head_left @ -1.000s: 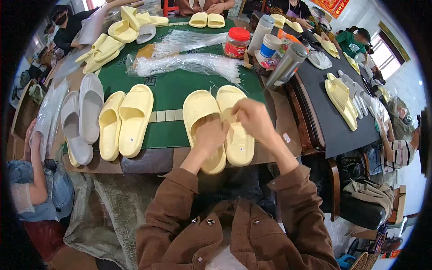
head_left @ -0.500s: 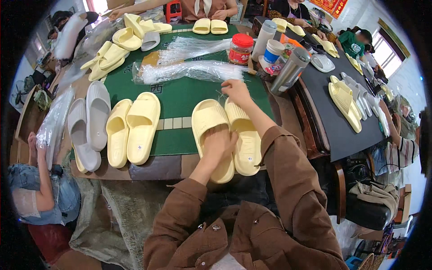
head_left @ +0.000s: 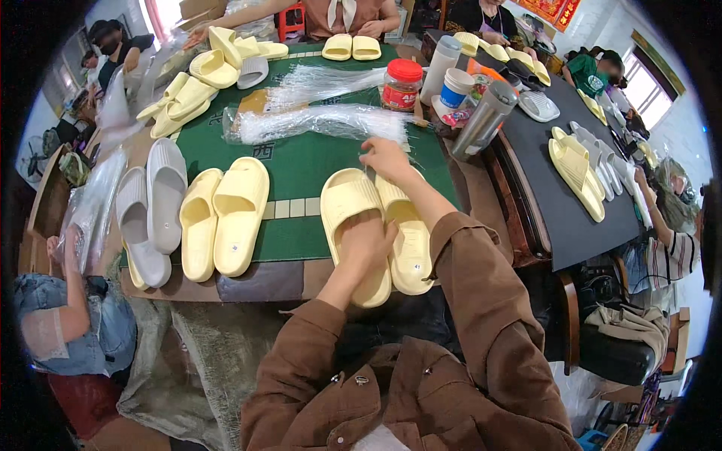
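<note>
A pair of pale yellow slippers stands at the table's near edge in front of me. My left hand (head_left: 366, 244) reaches into the left slipper (head_left: 347, 192), its fingers hidden under the strap and its thumb at the inner side, against the right slipper (head_left: 411, 252). Over the right slipper's strap, my right hand (head_left: 389, 161) is held with fingers curled and pinched together; whatever is between the fingertips is too thin to make out. Just beyond it lies a bundle of thin clear plastic ties (head_left: 323, 124) in a bag, with a second tie bundle (head_left: 323, 81) behind.
Left of me stand another yellow slipper pair (head_left: 239, 214) and grey slippers (head_left: 164, 195). More yellow slippers (head_left: 184, 101) are heaped far left. A red-lidded jar (head_left: 403, 84), a paper cup (head_left: 456, 88) and a steel flask (head_left: 486, 120) stand right. Other people work around the tables.
My right hand has drawn slightly left and lower, toward the slipper strap. The right slipper has shifted a little left. My left hand stays in the left slipper.
</note>
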`<state>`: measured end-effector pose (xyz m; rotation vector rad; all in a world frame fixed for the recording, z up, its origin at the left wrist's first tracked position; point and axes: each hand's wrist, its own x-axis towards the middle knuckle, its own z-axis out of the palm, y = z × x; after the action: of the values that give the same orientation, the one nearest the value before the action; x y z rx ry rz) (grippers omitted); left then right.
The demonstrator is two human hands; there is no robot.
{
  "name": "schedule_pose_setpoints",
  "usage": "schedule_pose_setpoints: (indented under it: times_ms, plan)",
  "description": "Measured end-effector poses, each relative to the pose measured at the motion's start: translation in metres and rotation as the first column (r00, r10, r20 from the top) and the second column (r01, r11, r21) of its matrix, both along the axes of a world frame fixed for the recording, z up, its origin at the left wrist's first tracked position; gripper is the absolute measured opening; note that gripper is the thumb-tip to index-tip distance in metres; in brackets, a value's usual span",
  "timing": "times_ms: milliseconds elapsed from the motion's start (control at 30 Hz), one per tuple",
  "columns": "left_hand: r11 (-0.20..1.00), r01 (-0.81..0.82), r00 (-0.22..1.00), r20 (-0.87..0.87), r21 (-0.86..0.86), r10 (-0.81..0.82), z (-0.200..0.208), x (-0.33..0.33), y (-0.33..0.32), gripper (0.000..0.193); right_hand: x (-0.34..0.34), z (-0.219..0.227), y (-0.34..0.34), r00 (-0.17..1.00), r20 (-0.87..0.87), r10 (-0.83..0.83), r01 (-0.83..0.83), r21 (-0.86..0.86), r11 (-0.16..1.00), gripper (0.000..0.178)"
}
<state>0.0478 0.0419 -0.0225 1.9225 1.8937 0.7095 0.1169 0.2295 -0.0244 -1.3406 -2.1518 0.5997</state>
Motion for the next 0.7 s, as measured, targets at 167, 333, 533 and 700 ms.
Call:
schedule_pose_setpoints:
  times_ms: [167,333,533,700]
  plan:
    - [0.994,-0.016,1.0,-0.006,0.11,0.016,-0.012,-0.002,0.001,0.045,0.011,0.011,-0.006,0.919,-0.376,-0.12,0.083,-0.114,0.99,0.022]
    - [0.995,0.011,1.0,0.001,0.098,-0.011,-0.01,-0.002,-0.001,0.044,0.031,0.023,-0.023,0.96,-0.222,0.173,-0.204,-0.124,0.971,0.024]
    - [0.997,0.014,1.0,0.014,0.082,-0.015,-0.001,0.0,-0.002,0.043,0.017,0.031,-0.032,0.967,0.01,0.255,-0.249,-0.181,0.951,0.036]
    - [0.999,0.017,1.0,0.023,0.051,-0.018,0.001,-0.004,-0.004,0.04,0.017,0.018,-0.031,0.96,-0.08,0.267,-0.273,-0.065,0.96,0.029]
